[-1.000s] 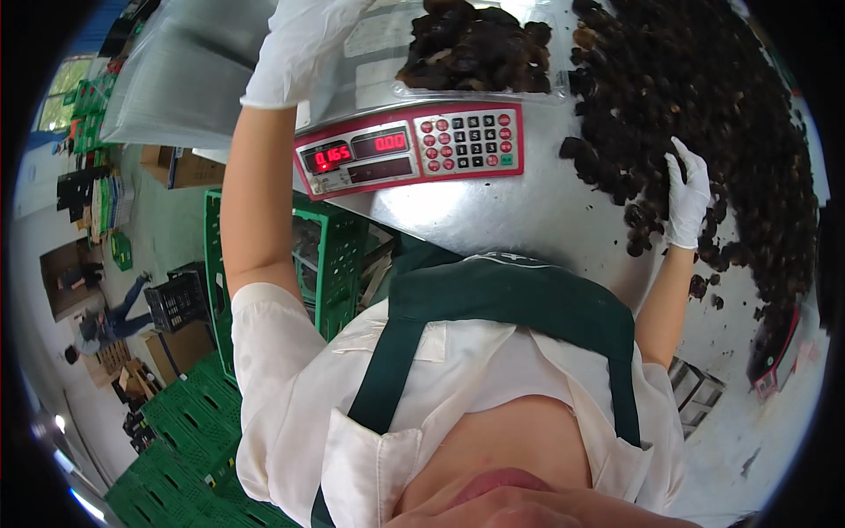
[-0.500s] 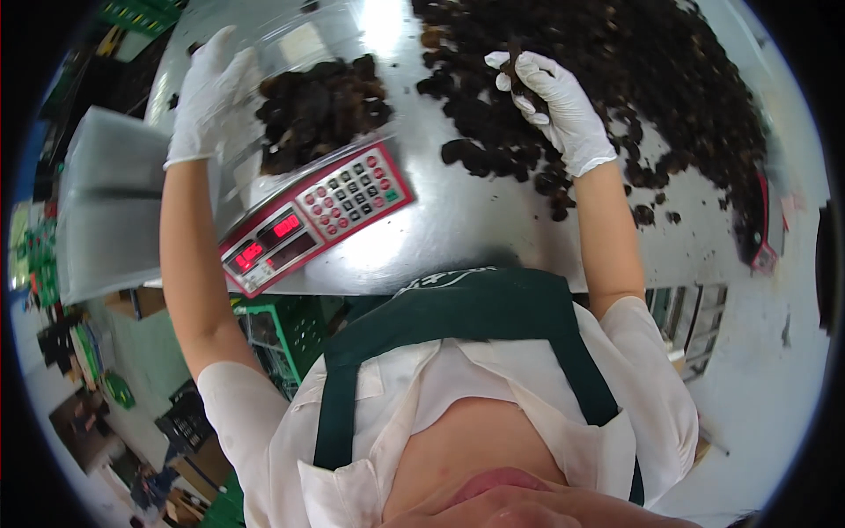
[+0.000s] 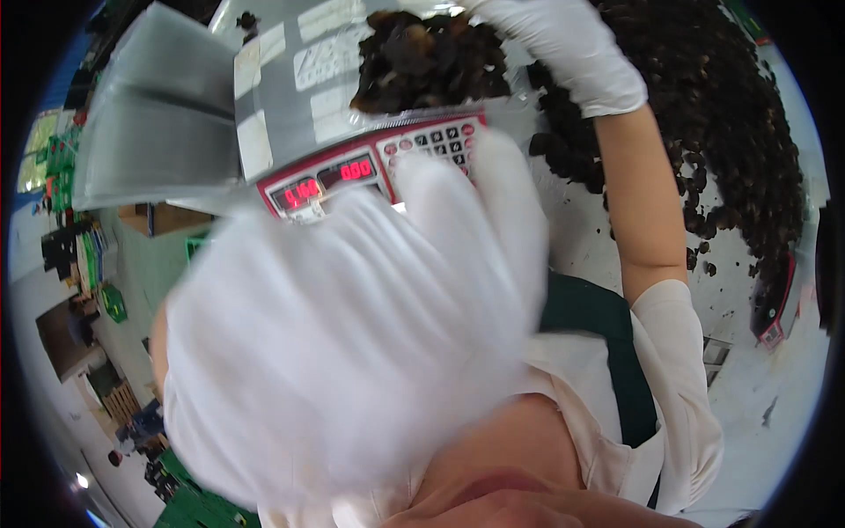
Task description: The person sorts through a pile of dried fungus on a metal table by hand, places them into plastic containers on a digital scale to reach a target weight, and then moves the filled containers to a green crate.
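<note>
My left hand (image 3: 343, 326), in a white glove, is very close to the camera and smeared by motion, covering much of the scale's lower part. My right hand (image 3: 572, 53), also gloved, reaches over the right of a clear plastic tray; its fingertips run to the top edge and are hard to make out. The tray holds dark, crumpled dried pieces (image 3: 427, 62), which look like fungus, and rests on a red-and-silver digital scale (image 3: 348, 171). A large heap of the same dark pieces (image 3: 722, 106) spreads over the steel table (image 3: 568, 229) at the right.
A stack of clear plastic trays (image 3: 154, 114) stands left of the scale. Further left are green crates (image 3: 180, 497), cardboard boxes (image 3: 163, 220) and a person in dark clothing (image 3: 141, 431) on the floor below. Another red device (image 3: 773, 321) lies at the far right.
My left hand has swung from beside the tray up close to the camera. My right hand has moved from over the loose heap to the filled tray.
</note>
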Demonstrator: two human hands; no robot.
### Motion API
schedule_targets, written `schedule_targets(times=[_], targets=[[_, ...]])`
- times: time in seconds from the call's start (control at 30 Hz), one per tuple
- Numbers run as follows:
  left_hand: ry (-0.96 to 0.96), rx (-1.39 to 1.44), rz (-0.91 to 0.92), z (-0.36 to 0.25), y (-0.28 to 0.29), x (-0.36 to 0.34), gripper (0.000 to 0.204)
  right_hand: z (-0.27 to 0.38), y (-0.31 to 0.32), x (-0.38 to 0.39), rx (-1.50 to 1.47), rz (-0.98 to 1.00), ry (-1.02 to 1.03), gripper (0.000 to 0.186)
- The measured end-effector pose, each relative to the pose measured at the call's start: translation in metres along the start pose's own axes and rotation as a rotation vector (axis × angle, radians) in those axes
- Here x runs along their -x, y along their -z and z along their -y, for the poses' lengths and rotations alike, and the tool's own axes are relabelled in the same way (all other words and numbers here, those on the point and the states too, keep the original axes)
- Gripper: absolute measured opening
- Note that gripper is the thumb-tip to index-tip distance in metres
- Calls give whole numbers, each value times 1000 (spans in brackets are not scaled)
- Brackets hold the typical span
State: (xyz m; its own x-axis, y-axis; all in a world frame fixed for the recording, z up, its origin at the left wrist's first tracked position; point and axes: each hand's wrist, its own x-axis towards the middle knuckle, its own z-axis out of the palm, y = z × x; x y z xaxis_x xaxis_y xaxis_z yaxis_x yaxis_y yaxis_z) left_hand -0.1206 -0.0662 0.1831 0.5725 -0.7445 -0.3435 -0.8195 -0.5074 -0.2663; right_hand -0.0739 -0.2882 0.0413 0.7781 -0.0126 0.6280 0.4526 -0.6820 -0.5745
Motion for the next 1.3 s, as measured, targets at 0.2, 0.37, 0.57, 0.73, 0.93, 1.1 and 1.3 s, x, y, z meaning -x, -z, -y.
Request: schedule_targets(times=[0.2,0.37,0.57,0.73,0.93,1.1,1.3], targets=[[-205,-79,54,-7,-5,9,28,-9,17,18,-262,-45,-703,14],[-137,-319,323,-19,-24,10,33,-15,4,20,-320,-70,-705,16],[-99,-148,124,16,-1,-4,33,-7,7,22,-336,-168,-647,21],[-159,-13,19,74,5,-99,35,7,31,43,-362,-244,-834,16],[28,208,-122,157,-48,-148,37,1,5,43,-324,-114,-660,25],[-10,790,-227,166,-78,-193,36,16,-14,47,-67,-61,-253,21],[62,703,-276,152,-79,-228,47,4,-11,47,-214,-134,-381,28]])
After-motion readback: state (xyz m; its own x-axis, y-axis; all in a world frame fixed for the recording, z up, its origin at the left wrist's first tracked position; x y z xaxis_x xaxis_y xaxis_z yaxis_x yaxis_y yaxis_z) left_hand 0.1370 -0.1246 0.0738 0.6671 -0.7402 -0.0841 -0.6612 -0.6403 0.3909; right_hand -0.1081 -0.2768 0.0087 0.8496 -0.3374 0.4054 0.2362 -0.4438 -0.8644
